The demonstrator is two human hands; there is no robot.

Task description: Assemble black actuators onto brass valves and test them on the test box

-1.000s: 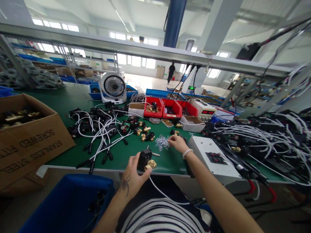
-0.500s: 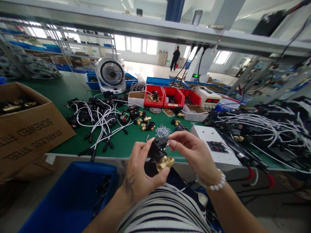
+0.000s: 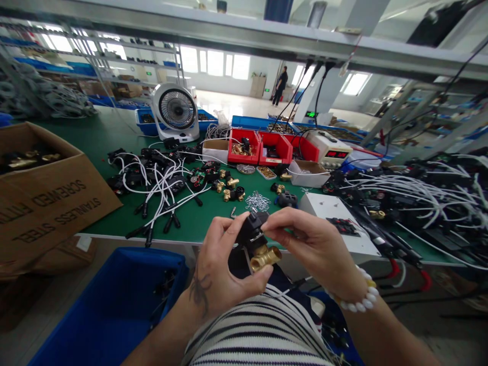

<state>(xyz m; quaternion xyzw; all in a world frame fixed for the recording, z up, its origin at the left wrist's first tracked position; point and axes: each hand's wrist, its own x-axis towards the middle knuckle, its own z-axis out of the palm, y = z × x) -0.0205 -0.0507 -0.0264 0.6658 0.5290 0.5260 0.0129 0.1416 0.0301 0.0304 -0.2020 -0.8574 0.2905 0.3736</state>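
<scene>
My left hand (image 3: 224,267) grips a small valve (image 3: 257,243) with a black coil on top and a brass body below, held over my lap in front of the green bench (image 3: 110,140). My right hand (image 3: 310,244) pinches at the top of the black coil, fingers pressed together; a small metal clip seems to sit under the fingertips, too small to be sure. A white cable runs down from the valve over my striped shirt. A heap of small metal clips (image 3: 258,201) lies on the bench just beyond my hands.
A white test box (image 3: 335,223) lies right of my hands. More valves with white cables (image 3: 160,178) lie to the left, a cardboard box (image 3: 46,190) far left, a blue bin (image 3: 114,305) below, red bins (image 3: 272,150) and a fan (image 3: 176,112) behind. A person walks far back.
My right hand left the clip heap and came back to the valve. My left hand lifted the valve off the bench edge toward my lap. The view tilted down.
</scene>
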